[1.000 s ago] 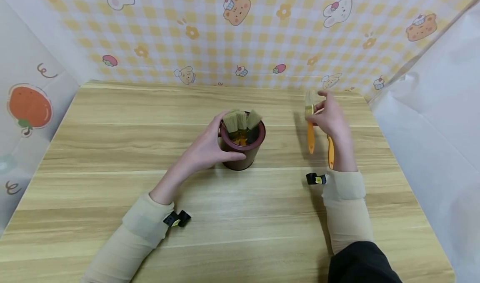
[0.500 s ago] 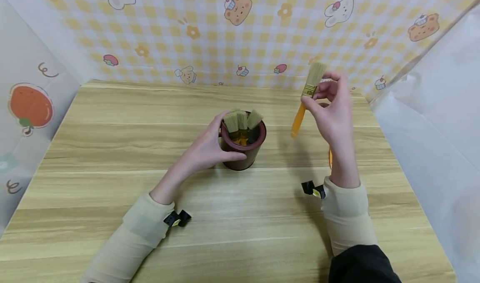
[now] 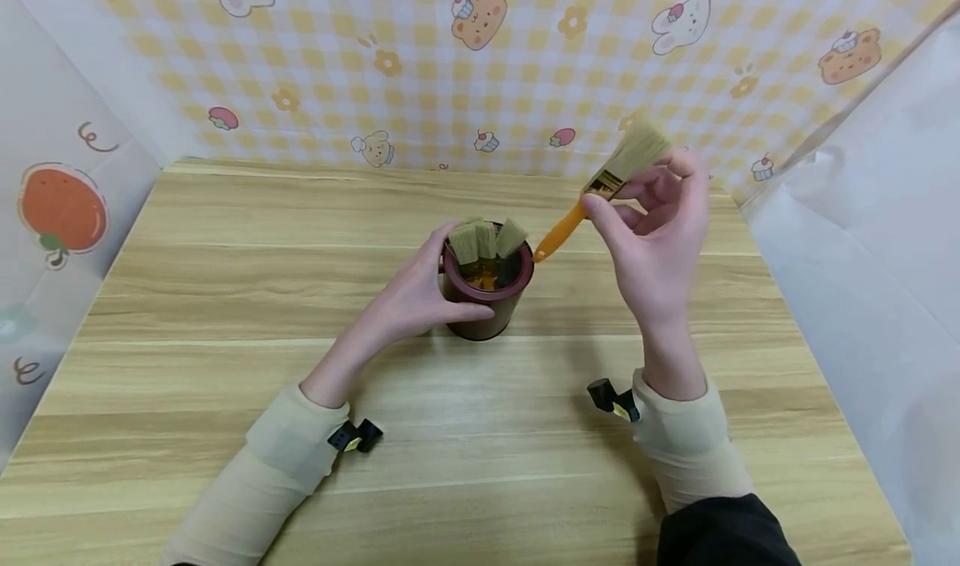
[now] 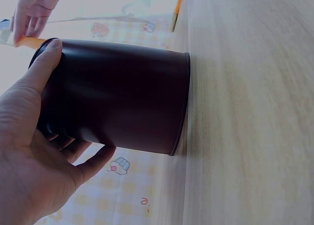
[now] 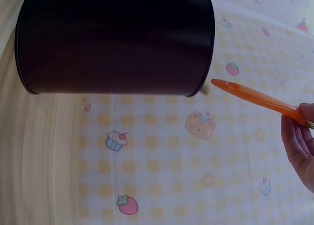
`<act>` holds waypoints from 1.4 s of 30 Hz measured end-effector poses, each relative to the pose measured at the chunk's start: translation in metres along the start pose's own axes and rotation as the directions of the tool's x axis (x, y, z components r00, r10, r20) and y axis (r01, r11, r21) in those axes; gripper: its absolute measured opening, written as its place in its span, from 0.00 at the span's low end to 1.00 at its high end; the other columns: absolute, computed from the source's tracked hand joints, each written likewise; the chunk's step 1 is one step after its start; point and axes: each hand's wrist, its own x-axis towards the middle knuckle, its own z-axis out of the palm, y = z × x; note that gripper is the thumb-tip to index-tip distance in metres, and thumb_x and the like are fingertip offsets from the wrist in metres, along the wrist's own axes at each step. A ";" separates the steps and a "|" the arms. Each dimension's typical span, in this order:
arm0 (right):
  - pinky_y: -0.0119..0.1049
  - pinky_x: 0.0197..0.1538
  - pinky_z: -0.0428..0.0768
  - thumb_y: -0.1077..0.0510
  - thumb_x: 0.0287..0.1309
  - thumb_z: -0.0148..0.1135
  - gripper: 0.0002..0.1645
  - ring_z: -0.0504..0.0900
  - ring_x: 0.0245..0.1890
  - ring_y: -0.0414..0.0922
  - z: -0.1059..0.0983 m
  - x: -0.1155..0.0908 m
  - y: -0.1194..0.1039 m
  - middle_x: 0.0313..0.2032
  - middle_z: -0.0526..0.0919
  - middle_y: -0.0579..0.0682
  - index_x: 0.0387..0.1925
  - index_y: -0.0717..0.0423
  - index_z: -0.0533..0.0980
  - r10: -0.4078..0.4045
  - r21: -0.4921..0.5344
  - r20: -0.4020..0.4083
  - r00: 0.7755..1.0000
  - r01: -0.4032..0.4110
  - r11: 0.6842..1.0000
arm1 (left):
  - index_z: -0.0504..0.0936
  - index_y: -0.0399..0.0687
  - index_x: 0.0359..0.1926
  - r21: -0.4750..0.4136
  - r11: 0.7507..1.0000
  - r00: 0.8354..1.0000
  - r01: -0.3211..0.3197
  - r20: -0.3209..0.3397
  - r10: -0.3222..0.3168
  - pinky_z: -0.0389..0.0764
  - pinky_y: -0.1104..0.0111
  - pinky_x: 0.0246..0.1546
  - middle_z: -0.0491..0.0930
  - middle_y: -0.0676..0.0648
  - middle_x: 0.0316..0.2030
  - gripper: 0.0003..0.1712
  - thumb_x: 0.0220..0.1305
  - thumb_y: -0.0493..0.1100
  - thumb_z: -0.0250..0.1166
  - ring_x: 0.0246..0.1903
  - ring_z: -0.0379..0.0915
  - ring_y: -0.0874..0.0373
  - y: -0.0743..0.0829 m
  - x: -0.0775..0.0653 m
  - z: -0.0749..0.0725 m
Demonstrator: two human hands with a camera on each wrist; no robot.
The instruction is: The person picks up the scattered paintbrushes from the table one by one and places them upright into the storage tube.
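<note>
A dark maroon can point(image 3: 480, 320) stands upright on the table. Bristles of several paintbrushes point(image 3: 465, 245) stick up over its rim. My left hand point(image 3: 412, 295) grips the can from the left, thumb across the front and fingers curled round the far side. My right hand point(image 3: 660, 245) pinches a paintbrush point(image 3: 562, 231) near its metal band, bristles up and to the right. Its orange handle slants down left, with the tip beside the can's right rim in the head view. The right wrist view shows this handle point(image 5: 255, 95) pointing toward the can's open end.
Another orange-handled brush point(image 4: 176, 11) rests on the table, seen in the left wrist view; my right arm hides it in the head view. A checked, printed sheet point(image 3: 300, 66) backs the wooden table point(image 3: 480, 466), and a white sheet point(image 3: 885, 241) rises along the right.
My right hand has lifted the paintbrush off the table's right side and brought it left toward the can, tilting the handle toward the rim. My left hand has stayed on the can.
</note>
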 end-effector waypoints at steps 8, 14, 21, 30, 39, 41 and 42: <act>0.31 0.38 0.87 0.76 0.55 0.69 0.28 0.87 0.36 0.41 0.009 -0.010 0.004 0.38 0.85 0.45 0.52 0.56 0.69 0.026 -0.050 0.158 0.987 -0.018 0.999 | 0.49 0.66 0.80 0.017 1.000 1.000 0.010 0.000 -0.010 0.65 0.43 0.73 0.62 0.49 0.77 0.69 0.44 0.63 0.83 0.76 0.59 0.47 -0.001 0.001 0.001; 0.28 0.39 0.85 0.72 0.58 0.70 0.26 0.86 0.38 0.39 0.009 -0.012 0.007 0.40 0.83 0.41 0.55 0.57 0.70 0.098 -0.211 0.242 0.965 -0.046 0.976 | 0.50 0.67 0.80 0.004 1.000 1.000 -0.006 -0.004 0.006 0.67 0.45 0.72 0.64 0.50 0.75 0.69 0.44 0.62 0.84 0.74 0.62 0.50 -0.001 0.002 0.002; 0.30 0.43 0.84 0.68 0.62 0.68 0.22 0.85 0.39 0.39 0.007 -0.013 0.008 0.39 0.84 0.52 0.54 0.64 0.71 0.117 -0.308 0.280 0.953 -0.026 0.951 | 0.49 0.67 0.80 -0.001 1.000 1.000 0.008 0.006 -0.008 0.68 0.45 0.71 0.65 0.48 0.74 0.70 0.44 0.64 0.83 0.72 0.64 0.49 0.000 0.002 0.002; 0.28 0.37 0.83 0.71 0.60 0.68 0.21 0.85 0.37 0.38 -0.004 -0.002 0.016 0.38 0.83 0.41 0.53 0.60 0.72 0.090 -0.299 0.223 0.971 -0.020 0.954 | 0.50 0.67 0.80 0.007 1.000 1.000 0.016 -0.005 -0.016 0.67 0.45 0.72 0.63 0.49 0.76 0.69 0.43 0.63 0.84 0.75 0.61 0.48 0.001 0.002 0.002; 0.28 0.36 0.84 0.69 0.62 0.67 0.20 0.84 0.33 0.41 -0.034 0.021 0.027 0.36 0.83 0.42 0.51 0.50 0.73 0.186 -0.354 0.080 0.979 -0.146 0.924 | 0.51 0.68 0.80 0.006 1.000 1.000 0.023 -0.004 -0.023 0.67 0.44 0.72 0.63 0.49 0.76 0.68 0.44 0.63 0.84 0.75 0.60 0.48 0.002 0.000 0.001; 0.28 0.37 0.85 0.69 0.61 0.66 0.21 0.83 0.33 0.40 -0.042 0.026 0.031 0.35 0.83 0.43 0.52 0.49 0.73 0.218 -0.373 0.046 0.975 -0.186 0.909 | 0.51 0.67 0.80 0.006 1.000 1.000 0.020 -0.009 -0.020 0.67 0.45 0.72 0.63 0.49 0.76 0.68 0.44 0.63 0.84 0.75 0.61 0.48 0.002 0.000 0.001; 0.28 0.37 0.85 0.69 0.61 0.65 0.21 0.83 0.32 0.40 -0.046 0.029 0.033 0.35 0.82 0.43 0.52 0.49 0.73 0.233 -0.384 0.032 0.972 -0.204 0.901 | 0.51 0.67 0.80 0.006 1.000 1.000 0.018 -0.012 -0.017 0.67 0.45 0.72 0.64 0.49 0.75 0.68 0.44 0.63 0.84 0.75 0.61 0.48 0.002 0.000 0.001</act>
